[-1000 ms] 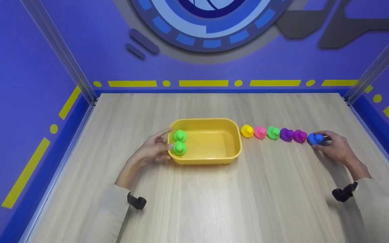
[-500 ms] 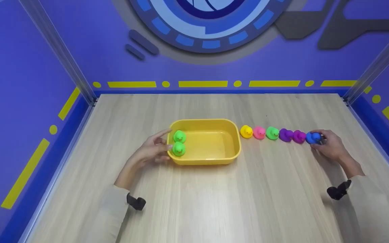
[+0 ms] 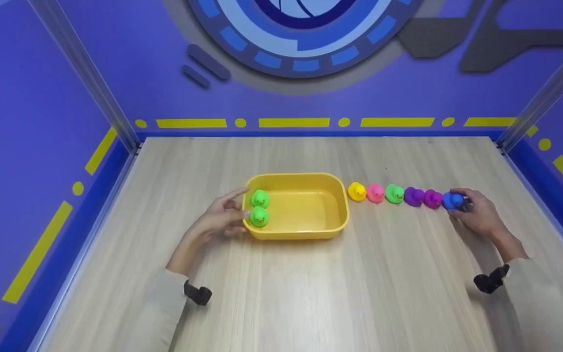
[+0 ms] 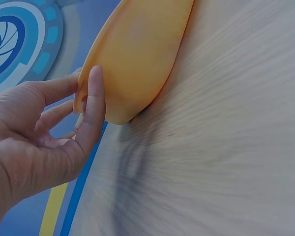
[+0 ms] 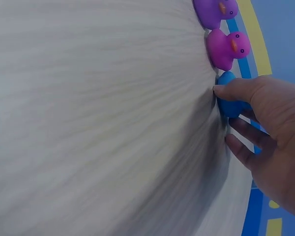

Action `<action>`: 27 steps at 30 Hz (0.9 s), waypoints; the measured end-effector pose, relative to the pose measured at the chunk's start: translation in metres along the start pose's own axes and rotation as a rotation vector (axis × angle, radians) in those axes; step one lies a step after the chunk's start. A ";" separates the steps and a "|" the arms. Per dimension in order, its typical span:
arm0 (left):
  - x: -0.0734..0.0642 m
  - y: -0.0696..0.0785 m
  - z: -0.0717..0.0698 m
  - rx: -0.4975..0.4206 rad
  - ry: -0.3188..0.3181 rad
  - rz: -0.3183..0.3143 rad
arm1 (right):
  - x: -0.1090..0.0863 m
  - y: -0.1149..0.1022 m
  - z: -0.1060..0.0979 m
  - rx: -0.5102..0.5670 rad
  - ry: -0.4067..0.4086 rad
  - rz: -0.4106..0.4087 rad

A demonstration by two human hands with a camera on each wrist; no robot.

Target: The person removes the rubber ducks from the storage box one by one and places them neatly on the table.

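Pale wood-grain tabletop (image 3: 291,283): yellow tub (image 3: 306,210); beside it, row of six coloured ducks (image 3: 412,196).

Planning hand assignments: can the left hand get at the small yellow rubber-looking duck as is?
Probably not without letting go: the left hand holds the left end of the rounded-rectangular yellow plastic-looking tub, which lies between it and the small yellow rubber-looking duck.

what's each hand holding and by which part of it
Right hand: the blue duck, by its near and far sides. Left hand: the tub, by its left-end rim.
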State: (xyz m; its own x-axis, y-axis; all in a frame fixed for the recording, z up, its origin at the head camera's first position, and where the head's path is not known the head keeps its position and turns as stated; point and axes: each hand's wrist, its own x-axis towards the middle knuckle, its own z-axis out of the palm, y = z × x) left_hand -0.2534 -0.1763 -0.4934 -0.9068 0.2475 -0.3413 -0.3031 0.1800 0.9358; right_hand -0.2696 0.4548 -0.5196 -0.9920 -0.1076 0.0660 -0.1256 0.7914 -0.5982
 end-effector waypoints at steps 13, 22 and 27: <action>-0.001 0.001 0.000 -0.018 -0.007 -0.003 | -0.009 0.005 -0.014 -0.009 0.045 -0.042; 0.000 0.001 0.001 -0.016 -0.002 0.006 | -0.013 0.000 -0.022 -0.030 0.096 -0.086; 0.000 0.000 0.003 -0.021 0.014 0.006 | -0.014 -0.008 -0.024 -0.040 0.103 -0.107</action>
State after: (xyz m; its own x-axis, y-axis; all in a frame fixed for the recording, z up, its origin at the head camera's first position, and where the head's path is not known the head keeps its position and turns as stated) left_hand -0.2525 -0.1738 -0.4940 -0.9124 0.2353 -0.3348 -0.3039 0.1584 0.9395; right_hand -0.2548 0.4643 -0.4961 -0.9687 -0.1320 0.2103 -0.2290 0.8025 -0.5510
